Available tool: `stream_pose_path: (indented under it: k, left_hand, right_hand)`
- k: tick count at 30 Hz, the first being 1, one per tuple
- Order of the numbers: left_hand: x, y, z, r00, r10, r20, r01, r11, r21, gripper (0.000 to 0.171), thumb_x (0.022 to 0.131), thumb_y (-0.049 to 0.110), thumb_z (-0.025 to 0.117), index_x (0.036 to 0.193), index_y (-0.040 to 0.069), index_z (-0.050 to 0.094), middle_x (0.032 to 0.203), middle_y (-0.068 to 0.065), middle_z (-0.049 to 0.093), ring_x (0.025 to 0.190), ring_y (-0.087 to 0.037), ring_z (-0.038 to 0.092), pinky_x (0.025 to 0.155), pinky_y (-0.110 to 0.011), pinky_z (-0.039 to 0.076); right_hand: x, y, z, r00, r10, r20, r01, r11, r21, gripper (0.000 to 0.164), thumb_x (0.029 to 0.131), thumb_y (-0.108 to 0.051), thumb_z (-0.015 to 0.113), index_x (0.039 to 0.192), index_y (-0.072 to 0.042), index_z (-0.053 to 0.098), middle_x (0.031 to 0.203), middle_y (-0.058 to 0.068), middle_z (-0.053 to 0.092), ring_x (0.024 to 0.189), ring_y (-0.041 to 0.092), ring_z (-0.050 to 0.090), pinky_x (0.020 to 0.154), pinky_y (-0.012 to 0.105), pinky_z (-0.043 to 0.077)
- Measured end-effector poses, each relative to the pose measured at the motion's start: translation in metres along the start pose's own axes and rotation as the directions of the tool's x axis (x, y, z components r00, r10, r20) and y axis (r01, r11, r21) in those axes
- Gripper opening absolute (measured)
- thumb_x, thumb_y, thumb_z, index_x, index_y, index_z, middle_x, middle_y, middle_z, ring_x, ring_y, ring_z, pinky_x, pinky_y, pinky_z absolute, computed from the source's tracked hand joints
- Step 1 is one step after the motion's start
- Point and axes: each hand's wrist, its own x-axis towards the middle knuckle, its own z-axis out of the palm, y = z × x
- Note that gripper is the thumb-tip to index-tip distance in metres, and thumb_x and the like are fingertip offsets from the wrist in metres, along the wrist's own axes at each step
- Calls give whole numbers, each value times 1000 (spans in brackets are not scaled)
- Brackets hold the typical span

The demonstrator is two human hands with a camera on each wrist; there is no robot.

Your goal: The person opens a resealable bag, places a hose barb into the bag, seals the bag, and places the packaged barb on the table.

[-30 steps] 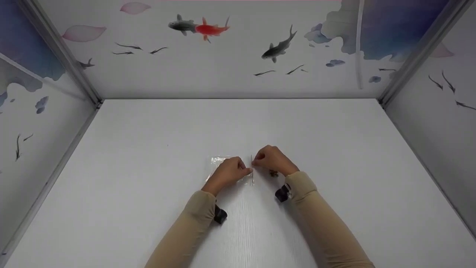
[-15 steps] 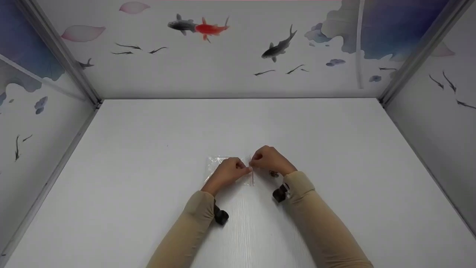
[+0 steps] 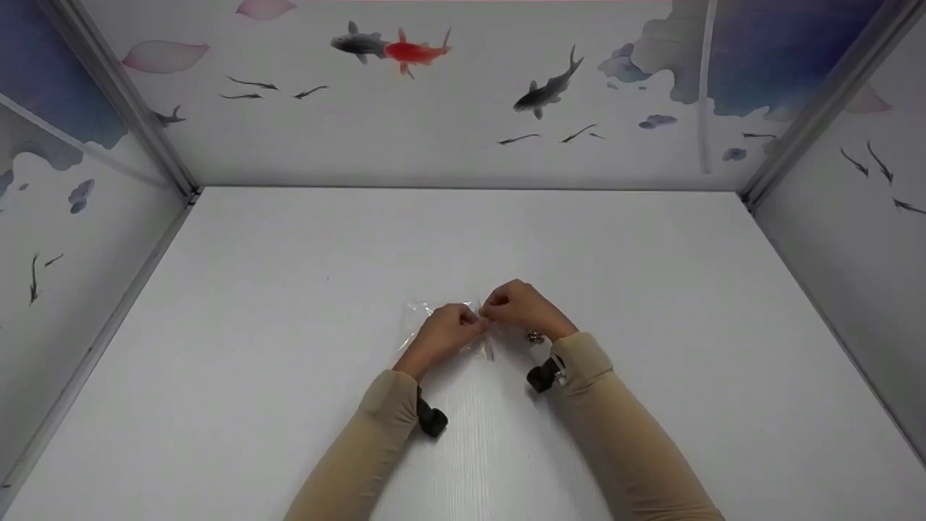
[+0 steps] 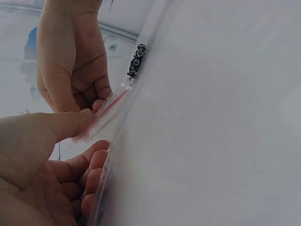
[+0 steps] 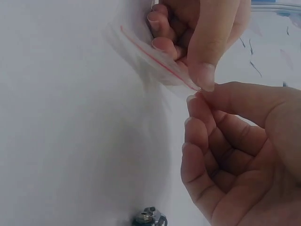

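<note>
A clear zip-lock bag (image 3: 418,316) lies on the white table with its mouth toward the right. In the right wrist view its red seal line (image 5: 153,59) runs slantwise up to the fingertips. My left hand (image 3: 446,334) pinches the bag's mouth edge between thumb and fingers, its other fingers curled beneath in the left wrist view. Close against it, my right hand (image 3: 522,304) pinches the same edge with thumb and forefinger. Just beside the right wrist sits a little heap of small shiny metal pieces (image 3: 534,338), also visible beyond the bag in the left wrist view (image 4: 136,61).
The white table (image 3: 253,289) is enclosed by panels (image 3: 463,137) printed with fish and petals at the back and sides. Black wrist cameras (image 3: 432,422) hang beneath both beige sleeves (image 3: 622,420).
My right hand has shifted slightly left along the bag's edge, closer to the left hand. The mouth edge, straight before, now bends between the fingers. My left hand has barely moved.
</note>
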Motion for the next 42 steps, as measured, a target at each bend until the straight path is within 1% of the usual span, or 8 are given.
stream_pose_path:
  k: [4,7,12,15,22,32,35,42]
  left_hand:
    - [2,0,0,1000,14,-3,-14,1000,-10,19,90,23,61,83,6,67,72,5,53,64,-10,45,57,-23,36]
    - [2,-1,0,1000,10,7,-10,999,-30,16,89,19,60,84,6,67,71,6,51,64,-10,44,58,-22,35]
    - [-1,-2,-1,1000,14,17,-13,998,-60,11,85,14,56,80,7,63,69,6,47,63,-10,42,57,-23,34]
    - [-2,-2,-2,1000,20,8,-20,998,-59,11,85,14,56,79,8,63,71,6,49,64,-9,44,59,-22,35]
    - [-1,-3,-1,1000,7,9,-7,999,-36,15,88,18,58,85,5,65,76,4,52,69,-12,45,61,-23,36]
    - [-1,-2,-1,1000,28,7,-28,999,-26,11,88,16,58,83,7,61,77,4,51,71,-12,45,63,-24,36]
    - [-1,-2,-1,999,42,2,-42,998,-36,10,87,14,58,82,6,61,77,3,52,71,-12,45,64,-24,36]
    - [-1,-3,-2,999,40,15,-39,996,-80,9,88,13,58,83,6,61,77,4,52,70,-11,45,63,-23,37]
  right_hand:
    - [-2,0,-1,1000,1,-1,-1,1000,22,19,91,-20,64,91,-5,75,84,6,70,64,10,49,59,24,41]
    - [-3,-2,-1,1000,9,0,-9,1000,27,19,91,-20,63,92,-4,74,83,5,70,63,10,48,58,24,40]
    - [-6,-4,1,999,41,4,-41,999,18,21,90,-23,64,92,-5,74,81,3,69,62,10,46,57,24,39]
    - [-5,-4,3,999,52,15,-52,999,12,22,90,-24,64,93,-5,75,81,3,69,60,10,46,56,24,38]
    - [-6,-2,5,996,81,33,-82,997,17,22,91,-24,63,93,-5,76,77,4,68,58,9,46,55,23,38]
    - [-5,-1,6,996,82,41,-82,997,-3,22,92,-22,62,93,-4,75,72,-2,62,58,10,46,53,23,38]
    - [-6,1,7,996,80,39,-79,997,-12,21,92,-22,61,93,-5,74,72,-3,61,57,10,45,52,24,37]
    - [-8,1,7,997,75,37,-74,997,-24,20,93,-25,59,86,-10,70,69,-4,54,54,10,42,47,25,34]
